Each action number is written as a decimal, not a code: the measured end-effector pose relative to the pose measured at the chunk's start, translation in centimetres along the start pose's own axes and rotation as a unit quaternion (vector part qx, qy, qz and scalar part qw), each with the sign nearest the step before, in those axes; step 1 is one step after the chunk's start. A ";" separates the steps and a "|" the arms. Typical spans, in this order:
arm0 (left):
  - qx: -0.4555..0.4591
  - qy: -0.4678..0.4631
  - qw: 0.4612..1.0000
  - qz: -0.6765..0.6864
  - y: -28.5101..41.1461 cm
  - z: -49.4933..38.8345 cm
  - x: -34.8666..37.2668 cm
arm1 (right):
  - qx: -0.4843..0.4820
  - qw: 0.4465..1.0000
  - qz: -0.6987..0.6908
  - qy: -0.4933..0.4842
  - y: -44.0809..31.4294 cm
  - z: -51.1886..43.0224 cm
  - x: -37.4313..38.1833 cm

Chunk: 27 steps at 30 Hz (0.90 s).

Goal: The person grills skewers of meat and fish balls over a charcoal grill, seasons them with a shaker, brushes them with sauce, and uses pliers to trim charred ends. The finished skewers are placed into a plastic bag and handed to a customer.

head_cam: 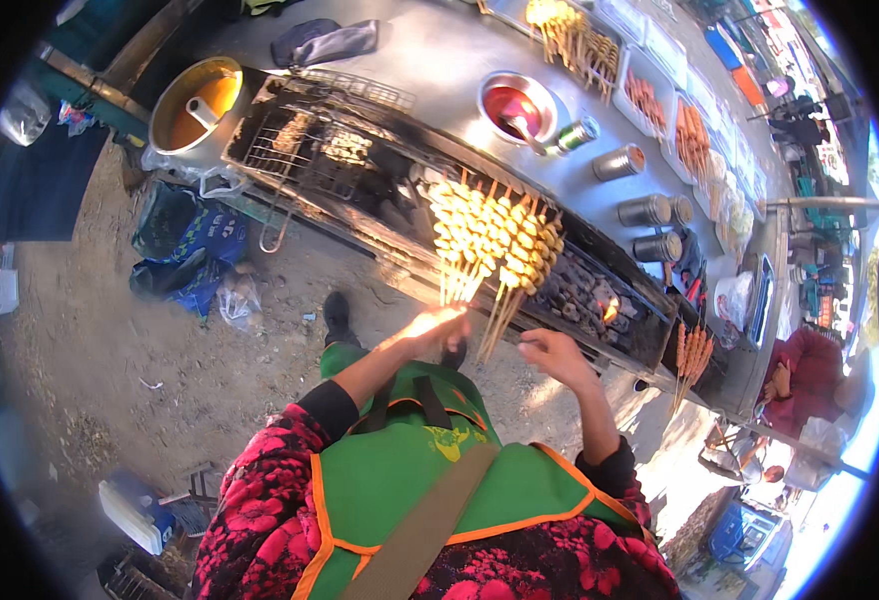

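Observation:
Bundles of skewers with pale yellow pieces of food [492, 229] lie fanned across a long charcoal grill [409, 259], their bare sticks over its near edge. My left hand [443, 330] is at the stick ends of the left bundle; those sticks run in under it. Strong glare hides whether its fingers grip them. The right bundle's sticks [501, 322] reach down between my two hands. My right hand [559, 356] is just right of these sticks, apart from them, fingers bent in towards the thumb. I see nothing clearly held in it.
Glowing coals with a small flame [610, 309] burn at the grill's right end. A wire rack [278, 150] covers its left part, beside a deep pot [198, 105]. Beyond stand a bowl of red sauce [516, 105] and metal shakers [643, 210]. Bags [188, 247] lie on the ground.

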<state>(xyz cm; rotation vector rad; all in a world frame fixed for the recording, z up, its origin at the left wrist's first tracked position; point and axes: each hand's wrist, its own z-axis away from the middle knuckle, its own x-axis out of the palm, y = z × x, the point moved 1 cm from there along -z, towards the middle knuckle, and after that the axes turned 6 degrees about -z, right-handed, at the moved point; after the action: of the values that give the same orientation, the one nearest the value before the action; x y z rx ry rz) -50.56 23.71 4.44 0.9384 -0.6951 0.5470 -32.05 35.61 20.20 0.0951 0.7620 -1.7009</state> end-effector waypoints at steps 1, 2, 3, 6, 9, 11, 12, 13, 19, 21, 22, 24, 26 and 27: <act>-0.019 0.022 0.999 -0.019 0.0 0.3 -0.1 | -0.004 0.997 -0.070 0.009 -3.0 0.6 -1.6; -0.032 0.004 0.999 0.029 -0.1 0.6 0.0 | -0.062 0.992 -0.110 0.026 -6.7 0.3 -2.4; -0.073 -0.008 0.995 0.070 0.2 1.4 -0.5 | -0.154 0.982 -0.101 0.029 -11.1 -0.5 -2.7; -0.078 0.038 0.995 0.040 1.1 5.4 -3.4 | -0.382 0.920 -0.091 -0.004 -25.8 -4.9 0.2; -0.058 0.108 0.991 0.045 1.9 12.9 -11.5 | -0.484 0.875 0.025 0.012 -39.6 -11.2 6.7; 0.044 0.240 0.968 0.058 1.3 19.6 -18.0 | -0.528 0.844 0.089 -0.013 -46.8 -15.5 11.5; 0.039 0.317 0.946 0.059 0.7 22.5 -21.2 | -0.539 0.837 0.049 -0.082 -49.5 -17.3 13.6; 0.053 0.370 0.925 0.066 -0.3 25.9 -24.0 | -0.537 0.838 0.042 -0.082 -51.8 -19.0 15.9; 0.040 0.574 0.798 0.180 -10.2 41.9 -29.2 | -0.589 0.808 -0.010 -0.029 -59.0 -23.2 18.1; 0.014 0.580 0.789 0.201 -12.1 42.5 -28.4 | -0.468 0.864 -0.187 0.009 -60.3 -23.9 15.1; 0.003 0.575 0.793 0.203 -12.6 42.3 -27.9 | -0.428 0.871 -0.239 0.028 -60.3 -24.1 13.9; -0.025 0.569 0.798 0.196 -12.4 40.5 -27.4 | -0.382 0.866 -0.309 0.087 -59.8 -24.2 11.8; -0.009 0.506 0.848 0.158 -10.8 37.5 -27.6 | -0.379 0.877 -0.275 0.108 -59.2 -24.0 10.6; -0.019 0.482 0.866 0.128 -9.8 36.3 -27.7 | -0.372 0.882 -0.261 0.123 -59.0 -23.8 10.2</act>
<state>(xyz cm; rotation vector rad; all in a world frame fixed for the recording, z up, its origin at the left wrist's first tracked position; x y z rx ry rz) -72.83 -15.86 -6.53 0.4237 0.0934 1.1230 -95.87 44.05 22.52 -0.4782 1.7073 -1.7812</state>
